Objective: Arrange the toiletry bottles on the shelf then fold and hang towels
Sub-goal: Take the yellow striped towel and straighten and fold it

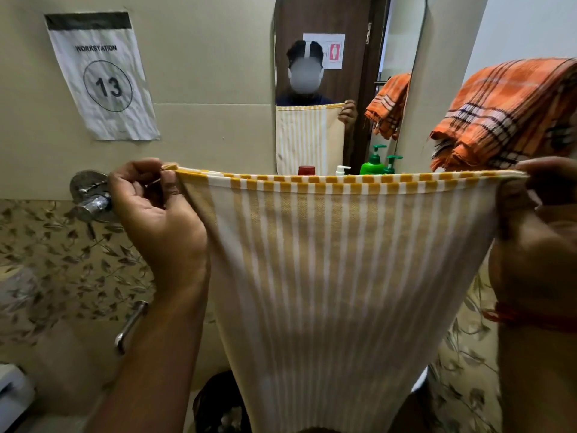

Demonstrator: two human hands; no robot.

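Room: beige bathroom wall beyond both hands, a mirror (349, 73) straight ahead between them, a sign (101, 76) reading 13 above the left hand, a tap (92, 198) just left of that hand.
Towel: the striped towel (343, 260) hangs between the hands, its top edge stretched level from one hand to the other and the rest dropping straight down below them; its long axis looks vertical, the width held taut.
Left hand: the left hand (156, 207) pinches the towel's top left corner between thumb and fingertips, palm turned toward the person, wrist below.
Right hand: the right hand (537, 195) grips the top right corner, fingers curled over the edge; part of it runs off the frame's side.
Nearer hand: both look level and about equally near the wall; I cannot tell one as closer.
Bottles: bottles (373, 165) stand beyond the towel's top edge, between the hands, only their tops showing.
Other towel: an orange towel (505, 110) hangs just above the right hand.
Next move: likely bringing the two corners together to halve the width.
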